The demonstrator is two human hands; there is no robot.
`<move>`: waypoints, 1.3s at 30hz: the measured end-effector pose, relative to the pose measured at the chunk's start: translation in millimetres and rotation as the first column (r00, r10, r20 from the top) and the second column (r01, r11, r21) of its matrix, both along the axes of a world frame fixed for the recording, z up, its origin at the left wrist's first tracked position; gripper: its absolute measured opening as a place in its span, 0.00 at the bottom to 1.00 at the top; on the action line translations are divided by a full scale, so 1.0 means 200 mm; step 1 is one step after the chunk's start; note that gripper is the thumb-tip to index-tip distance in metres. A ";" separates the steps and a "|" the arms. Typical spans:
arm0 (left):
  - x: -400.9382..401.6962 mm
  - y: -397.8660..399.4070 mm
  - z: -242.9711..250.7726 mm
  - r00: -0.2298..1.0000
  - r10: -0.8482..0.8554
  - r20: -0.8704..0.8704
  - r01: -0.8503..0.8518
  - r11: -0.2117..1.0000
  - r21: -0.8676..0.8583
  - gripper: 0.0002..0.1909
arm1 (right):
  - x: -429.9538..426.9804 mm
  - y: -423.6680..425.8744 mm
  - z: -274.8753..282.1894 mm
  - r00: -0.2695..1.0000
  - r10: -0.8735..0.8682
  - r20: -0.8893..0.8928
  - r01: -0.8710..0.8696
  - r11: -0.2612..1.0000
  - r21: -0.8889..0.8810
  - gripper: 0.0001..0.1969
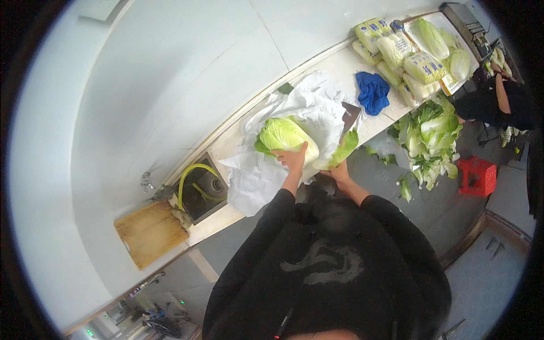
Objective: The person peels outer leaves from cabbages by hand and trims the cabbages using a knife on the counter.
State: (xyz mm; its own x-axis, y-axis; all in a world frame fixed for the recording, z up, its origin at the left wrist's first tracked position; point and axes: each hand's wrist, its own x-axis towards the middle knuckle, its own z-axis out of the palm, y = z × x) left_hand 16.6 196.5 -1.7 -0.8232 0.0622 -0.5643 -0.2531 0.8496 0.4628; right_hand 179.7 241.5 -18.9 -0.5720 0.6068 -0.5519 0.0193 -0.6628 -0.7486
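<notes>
A head of napa cabbage (284,135) lies on crumpled white paper (312,95) spread over the counter. My left hand (292,158) rests on the cabbage, with its fingers spread over the near side of the leaves. At the counter's front edge my right hand (338,173) grips the base of a loose green cabbage leaf (345,148), whose tip points away from me. A dark flat piece (351,114) shows from under the paper on the right.
Left along the counter are a sink (204,187) with a yellow-green hose and a wooden board (151,233). To the right lie a blue cloth (372,92), wrapped cabbages (395,51) and a white tray (457,85). Discarded leaves (429,140) pile on the floor by a red crate (477,175); another person (503,93) works beyond.
</notes>
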 end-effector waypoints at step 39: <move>0.06 0.15 0.05 0.963 0.004 -0.271 -0.058 0.980 -0.192 0.65 | -0.26 0.08 -0.01 0.908 0.227 0.352 -0.418 0.454 0.786 0.19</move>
State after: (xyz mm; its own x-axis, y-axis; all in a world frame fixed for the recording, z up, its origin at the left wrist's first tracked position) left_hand 28.4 226.0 8.7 -0.9454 -0.0554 -0.3212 -0.1704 0.9241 0.3422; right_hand 127.3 257.3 -21.0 -0.7832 0.6217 -0.0042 0.2811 0.3481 -0.8943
